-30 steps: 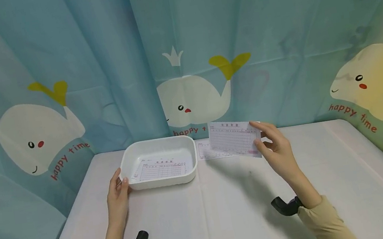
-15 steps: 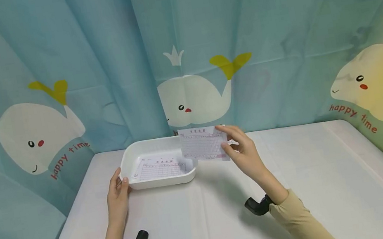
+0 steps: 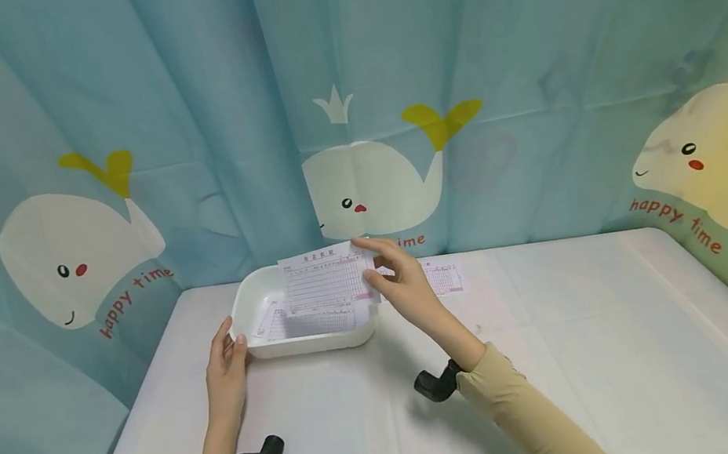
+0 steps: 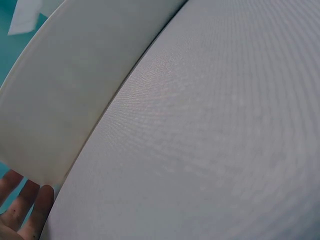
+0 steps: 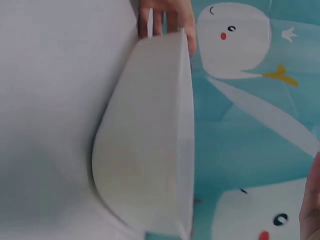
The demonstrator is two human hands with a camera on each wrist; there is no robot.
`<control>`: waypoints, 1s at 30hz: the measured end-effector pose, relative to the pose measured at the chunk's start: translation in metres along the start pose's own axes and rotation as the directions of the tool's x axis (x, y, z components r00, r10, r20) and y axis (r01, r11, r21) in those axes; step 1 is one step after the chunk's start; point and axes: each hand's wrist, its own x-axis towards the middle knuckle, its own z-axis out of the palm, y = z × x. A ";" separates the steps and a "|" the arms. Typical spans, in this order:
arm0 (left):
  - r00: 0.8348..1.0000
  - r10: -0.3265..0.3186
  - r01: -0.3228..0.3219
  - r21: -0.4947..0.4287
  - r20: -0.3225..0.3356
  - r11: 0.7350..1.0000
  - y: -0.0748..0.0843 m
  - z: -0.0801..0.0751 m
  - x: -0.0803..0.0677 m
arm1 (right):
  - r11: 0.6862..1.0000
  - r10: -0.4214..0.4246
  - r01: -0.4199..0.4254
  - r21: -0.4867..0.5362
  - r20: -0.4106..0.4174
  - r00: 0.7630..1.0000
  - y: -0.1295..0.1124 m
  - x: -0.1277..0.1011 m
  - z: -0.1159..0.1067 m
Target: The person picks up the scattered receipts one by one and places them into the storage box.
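A white rectangular tray (image 3: pixel 311 342) stands on the white table, with a printed paper slip (image 3: pixel 273 327) lying inside it. My right hand (image 3: pixel 396 282) pinches another printed slip (image 3: pixel 325 278) by its right edge and holds it upright above the tray. My left hand (image 3: pixel 228 360) rests against the tray's left wall (image 4: pixel 75 100), fingers straight. The right wrist view shows the tray's outer wall (image 5: pixel 145 145) from the side, with the left hand's fingers (image 5: pixel 167 15) at its far end. A third slip (image 3: pixel 444 278) lies flat on the table behind my right hand.
Blue curtains with white whale prints (image 3: pixel 372 186) hang close behind and on both sides of the table (image 3: pixel 570 353). A black camera mount sits on each wrist (image 3: pixel 437 384).
My right hand has carried the slip leftward from the middle of the table to above the tray. The left hand has stayed on the tray's left wall.
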 end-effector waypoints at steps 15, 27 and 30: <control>1.000 0.019 -0.019 -0.019 0.001 1.000 0.002 0.000 0.000 | 0.976 0.196 -0.193 -0.101 0.016 0.981 0.033 0.011 0.038; 1.000 0.020 -0.020 -0.007 0.005 1.000 0.004 0.000 -0.001 | 0.949 0.296 -0.290 -0.125 0.031 0.955 0.045 0.014 0.042; 1.000 0.013 -0.013 -0.009 0.011 1.000 0.005 -0.001 -0.001 | 0.950 0.301 -0.295 -0.099 0.051 0.952 0.046 0.015 0.043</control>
